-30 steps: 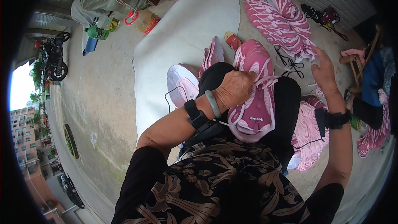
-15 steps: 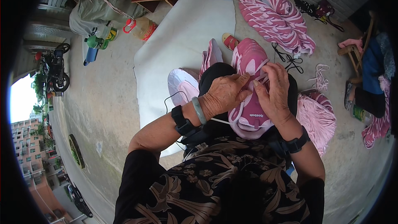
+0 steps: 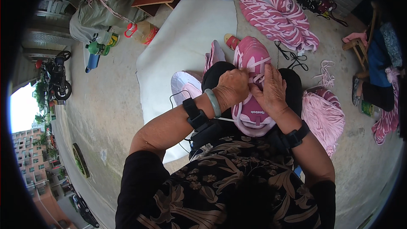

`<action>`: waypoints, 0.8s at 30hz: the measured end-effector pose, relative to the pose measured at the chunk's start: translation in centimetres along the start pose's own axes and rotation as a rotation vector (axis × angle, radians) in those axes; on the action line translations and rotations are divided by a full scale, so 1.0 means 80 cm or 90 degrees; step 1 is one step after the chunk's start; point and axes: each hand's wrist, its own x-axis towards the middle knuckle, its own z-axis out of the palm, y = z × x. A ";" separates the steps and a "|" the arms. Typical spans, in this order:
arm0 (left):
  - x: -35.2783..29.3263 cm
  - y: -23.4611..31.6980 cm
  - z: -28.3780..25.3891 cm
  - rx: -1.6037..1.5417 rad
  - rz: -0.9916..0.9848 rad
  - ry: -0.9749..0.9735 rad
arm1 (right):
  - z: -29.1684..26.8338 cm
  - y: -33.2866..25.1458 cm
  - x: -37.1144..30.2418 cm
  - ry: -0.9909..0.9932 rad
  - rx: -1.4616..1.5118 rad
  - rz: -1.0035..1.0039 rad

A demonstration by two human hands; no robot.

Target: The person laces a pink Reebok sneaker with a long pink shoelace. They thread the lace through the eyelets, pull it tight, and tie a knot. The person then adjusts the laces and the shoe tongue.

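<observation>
The right hand (image 3: 273, 89) has come in from the side to join the left hand (image 3: 232, 88) on the pink sneaker (image 3: 253, 87), both now pinching its white laces (image 3: 254, 65), so lacing looks underway.

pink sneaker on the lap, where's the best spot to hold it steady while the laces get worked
Probably the heel end of the pink sneaker, coming from the person's own side. It lies sole down on the lap with its toe pointing away, so the heel sits closest. Both the left hand and right hand crowd the lace area on top, while the rounded heel below them is bare and offers a firm cup to clasp.
</observation>
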 end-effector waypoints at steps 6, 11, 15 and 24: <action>-0.004 -0.015 0.032 -0.090 -0.019 0.135 | 0.016 0.012 0.003 0.052 -0.086 -0.100; -0.007 -0.008 0.049 -0.101 -0.043 0.186 | 0.037 0.030 0.004 0.102 -0.106 -0.155; -0.011 -0.010 0.043 -0.143 -0.051 0.179 | 0.029 0.027 0.003 0.083 -0.042 -0.089; -0.020 -0.014 0.036 -0.160 0.030 0.191 | 0.013 -0.010 0.010 0.046 0.077 0.104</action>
